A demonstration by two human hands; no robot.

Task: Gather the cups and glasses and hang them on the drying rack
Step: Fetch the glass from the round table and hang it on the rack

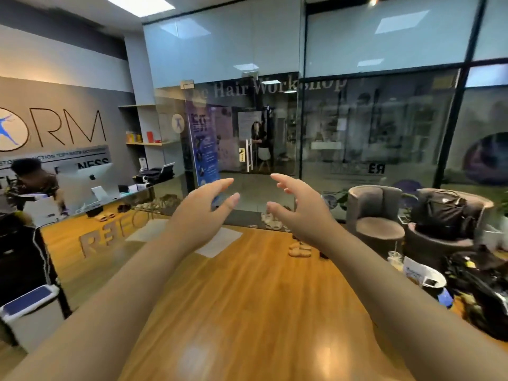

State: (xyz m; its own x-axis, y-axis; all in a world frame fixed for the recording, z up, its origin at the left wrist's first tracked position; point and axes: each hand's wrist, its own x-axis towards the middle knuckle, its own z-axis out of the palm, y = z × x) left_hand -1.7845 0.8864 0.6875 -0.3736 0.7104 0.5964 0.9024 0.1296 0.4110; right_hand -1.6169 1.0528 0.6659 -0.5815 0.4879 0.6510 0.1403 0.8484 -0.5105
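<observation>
Two bare forearms reach out over a glossy honey-brown wooden floor point(247, 298) in a reception room. The left hand point(200, 213) and the right hand point(298, 210) hover side by side, apart, palms turned toward each other; the fingers point(220, 185) of each are spread and gently curved, holding nothing and touching nothing.

At lower left stands a white bin with a dark blue lid point(30, 306). At right, a small round white side table point(423, 276) carries papers and a phone, with a clear plastic cup point(394, 257) just behind it, the only cup that can be made out; the drying rack cannot be seen. Black bags point(481, 284) lie heaped beside the table.

Farther off, tan sandals point(299, 250) lie on the floor, two grey round tub armchairs point(376, 213) stand by the glass, one holding a black backpack point(442, 213). At left, a person sits behind a reception worktop point(115, 199). Beyond the glass wall point(357, 119), lettering reads "Hair Workshop".
</observation>
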